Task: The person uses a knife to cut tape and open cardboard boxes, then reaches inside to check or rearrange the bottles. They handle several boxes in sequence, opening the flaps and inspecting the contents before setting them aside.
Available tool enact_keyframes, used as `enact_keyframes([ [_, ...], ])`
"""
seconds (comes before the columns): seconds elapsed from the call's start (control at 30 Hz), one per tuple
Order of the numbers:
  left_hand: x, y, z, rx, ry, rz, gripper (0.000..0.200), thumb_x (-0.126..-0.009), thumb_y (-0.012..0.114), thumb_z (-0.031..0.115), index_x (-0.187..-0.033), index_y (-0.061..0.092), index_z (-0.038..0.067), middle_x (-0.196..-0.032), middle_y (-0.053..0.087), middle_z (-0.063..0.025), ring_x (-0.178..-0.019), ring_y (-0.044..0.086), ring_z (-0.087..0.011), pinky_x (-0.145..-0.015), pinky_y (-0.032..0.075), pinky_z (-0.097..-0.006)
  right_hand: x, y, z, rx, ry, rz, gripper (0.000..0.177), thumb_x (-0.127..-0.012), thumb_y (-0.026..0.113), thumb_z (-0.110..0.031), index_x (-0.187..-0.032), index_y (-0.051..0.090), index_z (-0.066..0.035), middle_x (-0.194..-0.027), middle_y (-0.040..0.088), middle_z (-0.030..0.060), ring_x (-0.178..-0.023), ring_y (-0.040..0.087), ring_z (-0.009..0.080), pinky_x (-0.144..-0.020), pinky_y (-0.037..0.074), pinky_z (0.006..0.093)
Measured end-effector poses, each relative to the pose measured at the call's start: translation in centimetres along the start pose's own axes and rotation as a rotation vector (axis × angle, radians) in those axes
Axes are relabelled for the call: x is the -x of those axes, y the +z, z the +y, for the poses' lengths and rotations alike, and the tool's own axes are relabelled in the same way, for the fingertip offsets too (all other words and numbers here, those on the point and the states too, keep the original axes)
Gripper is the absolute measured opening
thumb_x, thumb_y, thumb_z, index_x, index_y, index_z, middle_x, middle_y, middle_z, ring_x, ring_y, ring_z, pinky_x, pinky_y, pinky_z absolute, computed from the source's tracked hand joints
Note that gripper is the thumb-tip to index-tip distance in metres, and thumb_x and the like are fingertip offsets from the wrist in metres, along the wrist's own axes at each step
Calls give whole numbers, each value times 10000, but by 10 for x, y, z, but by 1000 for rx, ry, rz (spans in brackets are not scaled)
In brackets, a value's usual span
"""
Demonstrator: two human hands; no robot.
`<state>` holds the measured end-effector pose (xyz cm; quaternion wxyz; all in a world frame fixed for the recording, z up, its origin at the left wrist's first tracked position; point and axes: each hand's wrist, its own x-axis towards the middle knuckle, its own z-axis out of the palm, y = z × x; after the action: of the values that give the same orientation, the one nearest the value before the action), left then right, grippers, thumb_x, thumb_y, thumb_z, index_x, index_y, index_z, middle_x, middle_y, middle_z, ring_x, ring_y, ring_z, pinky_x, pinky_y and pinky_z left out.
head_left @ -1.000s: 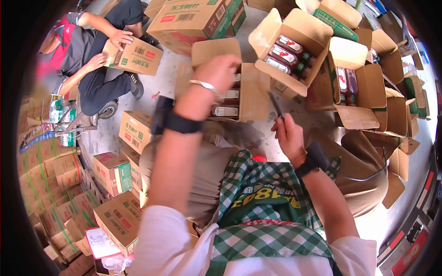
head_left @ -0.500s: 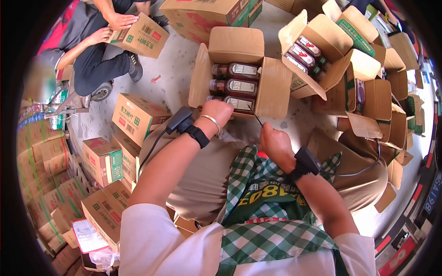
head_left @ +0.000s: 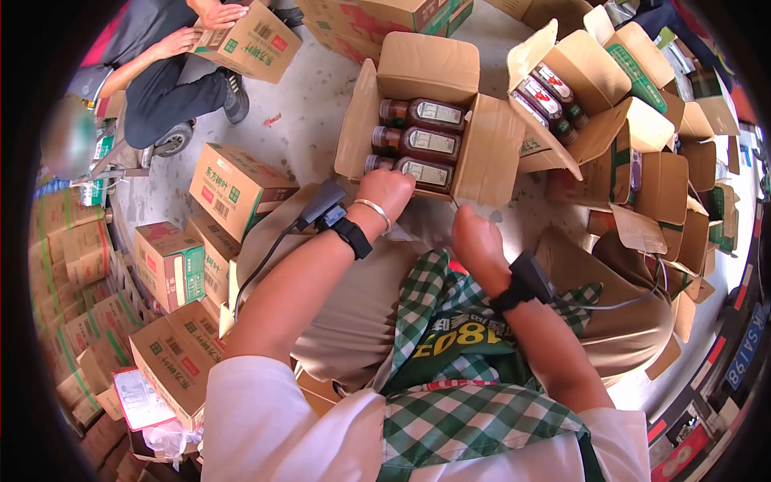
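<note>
An open cardboard box (head_left: 491, 153) in front of me holds three dark bottles (head_left: 434, 143) with pale labels, lying on their sides. My left hand (head_left: 385, 195) is closed at the box's near edge, beside the cap of the nearest bottle; whatever its fingers grip is hidden. Just right of it, my right hand (head_left: 478, 239) is closed around a thin dark rod-like tool (head_left: 455, 206). Only a short bit of the tool shows, close to the box's near side.
Another open box (head_left: 590, 68) with bottles stands to the right, among several open cartons. Closed cartons (head_left: 241, 191) are stacked at the left. At the upper left, a person's hands rest on a closed carton (head_left: 255, 44). A clipboard (head_left: 144, 398) lies lower left.
My view has shifted slightly. The thin tool, earlier slanting up over the nearest bottle's label, now sits lower at the box's near edge. My left hand stays by the box.
</note>
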<state>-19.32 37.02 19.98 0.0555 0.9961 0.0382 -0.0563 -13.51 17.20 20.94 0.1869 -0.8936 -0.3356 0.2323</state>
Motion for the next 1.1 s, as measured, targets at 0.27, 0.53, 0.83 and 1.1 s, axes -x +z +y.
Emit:
enact_keyframes([
  [0.27,1,0,-2,38,27,-35,61,-729,571,78,-761,614,52,-722,639,-134,-712,634,-312,-647,522,-416,12,32,29,-63,2,5,105,-843,474,-110,-829,466,-6,-634,587,252,-611,588,441,-558,466,528],
  [0.53,0,-13,-9,97,80,-97,60,-723,611,105,-756,592,58,-733,632,-131,-725,624,-342,-662,512,-441,5,67,64,-11,-91,55,89,-853,458,-120,-855,446,-32,-666,603,212,-602,596,409,-528,463,505],
  [0.83,7,-5,2,171,-406,-18,156,-751,644,206,-795,640,57,-797,644,-164,-752,613,-364,-674,486,-463,22,59,147,-541,461,73,208,-954,433,-192,-852,493,-21,-620,592,96,-476,555,153,-436,438,298],
  [1.1,-152,-77,127,533,-506,-15,264,-848,528,195,-1000,608,-6,-1001,623,-253,-974,594,-402,-837,482,-449,7,-16,91,-1107,372,491,207,-974,428,-164,-856,505,-12,-631,617,98,-453,531,106,-425,413,260],
])
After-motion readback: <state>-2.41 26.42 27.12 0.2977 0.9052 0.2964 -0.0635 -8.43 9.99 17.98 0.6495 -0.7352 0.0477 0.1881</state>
